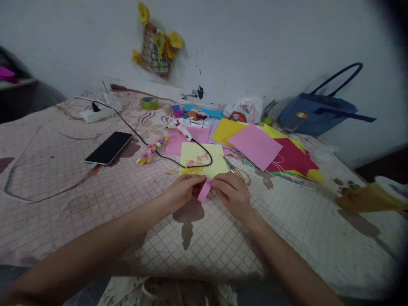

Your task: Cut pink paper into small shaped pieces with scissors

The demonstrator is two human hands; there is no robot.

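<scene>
Between my two hands is a narrow pink paper strip (204,191), its loose end hanging down toward the table. My left hand (188,190) pinches it from one side, fingers closed. From the other side my right hand (232,194) grips its upper end between thumb and fingers. Just beyond lies a pale yellow sheet (207,151), scattered with pink and yellow paper bits. Gold-handled scissors (240,173) rest to the right of that sheet. A white glue gun (184,129) lies behind it, its black cord looping across the sheet.
Coloured paper sheets (255,144) are piled at the back right, near a blue handbag (318,112). On the left are a tablet-like black device (109,148) on a cable and a white power strip (100,112). A paper garland (151,151) and green tape (149,103) lie behind.
</scene>
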